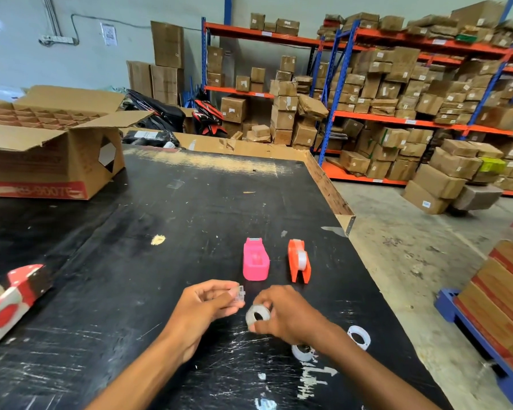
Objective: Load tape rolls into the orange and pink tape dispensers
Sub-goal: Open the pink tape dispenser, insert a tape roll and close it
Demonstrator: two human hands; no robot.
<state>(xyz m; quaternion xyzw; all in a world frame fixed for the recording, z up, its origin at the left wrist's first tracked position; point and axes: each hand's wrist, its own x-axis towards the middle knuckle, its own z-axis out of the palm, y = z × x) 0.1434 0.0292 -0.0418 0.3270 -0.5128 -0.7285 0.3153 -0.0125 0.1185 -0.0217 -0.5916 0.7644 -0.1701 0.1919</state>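
Count: two dispensers, three rolls, one clear core piece. The pink dispenser (255, 259) and orange dispenser (299, 261) stand side by side on the black surface (131, 261), just beyond my hands, apart from each other. Both long axes run away from me; pink's metal cutter end points to the far edge. Orange already carries a clear roll in its middle; pink's well looks empty.

My right hand (290, 315) has its fingers clamped on one roll (258, 316), hole facing up toward me. My left hand (203, 306) pinches the small clear core (239, 293) at the fingertips, just left of that roll. Two more rolls, near (302, 352) and far (359, 337), lie on the surface by my right wrist. An open box (51, 149) sits far left.
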